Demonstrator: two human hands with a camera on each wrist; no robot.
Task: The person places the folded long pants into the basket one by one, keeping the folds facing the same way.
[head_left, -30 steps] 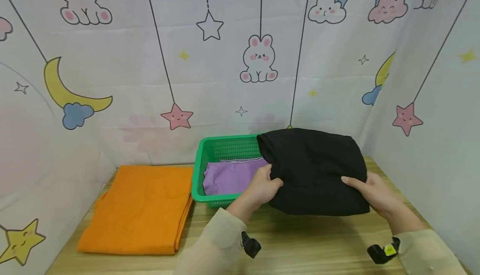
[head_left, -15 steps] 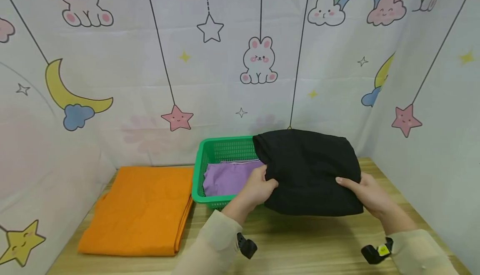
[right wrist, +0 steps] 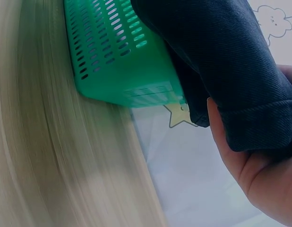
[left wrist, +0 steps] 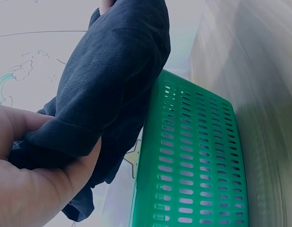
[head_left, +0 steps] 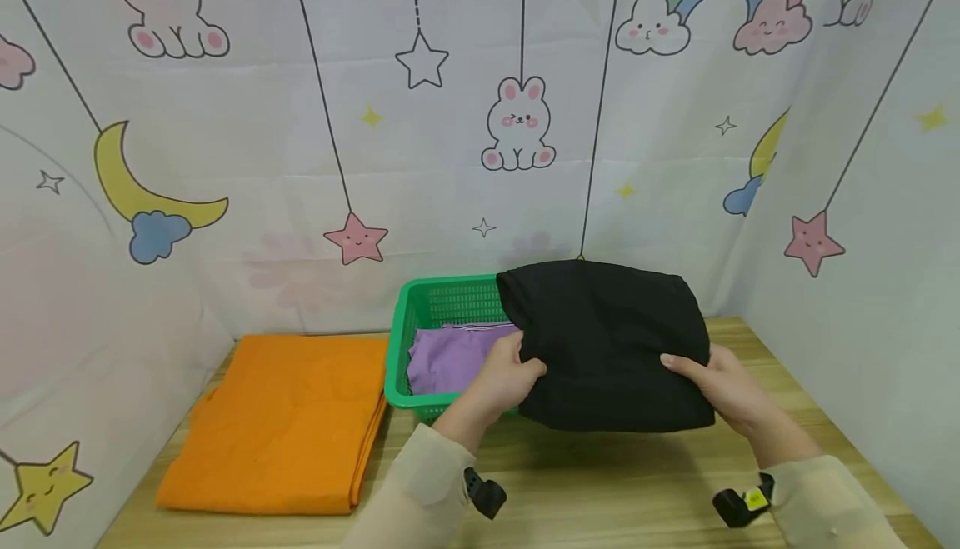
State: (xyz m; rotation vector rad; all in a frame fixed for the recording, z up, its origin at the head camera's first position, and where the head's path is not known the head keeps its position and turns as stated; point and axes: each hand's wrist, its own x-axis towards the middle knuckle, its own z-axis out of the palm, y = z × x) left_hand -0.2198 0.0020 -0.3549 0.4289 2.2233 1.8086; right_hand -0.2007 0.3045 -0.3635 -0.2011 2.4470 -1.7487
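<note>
A folded black garment [head_left: 611, 349], with a stitched hem seen in the right wrist view, is held up in the air between both hands. The left hand [head_left: 504, 376] pinches its left edge, thumb on the near face and fingers behind. At the right edge, the right hand [head_left: 723, 382] grips the cloth the same way. Behind it stands a green plastic basket [head_left: 397, 349], its right part hidden by the garment in the head view. Inside the basket lies a folded purple cloth [head_left: 450, 359]. In both wrist views the garment hangs above the basket's slotted side wall [left wrist: 195, 156].
A folded orange cloth [head_left: 277, 424] lies on the wooden table [head_left: 570, 491] left of the basket. A white printed curtain [head_left: 300, 157] hangs behind the table and along both sides. Each wrist carries a small black camera [head_left: 486, 495].
Both hands have moved a little to the left with the black garment, which now covers slightly more of the basket. The orange cloth and the basket have stayed in place.
</note>
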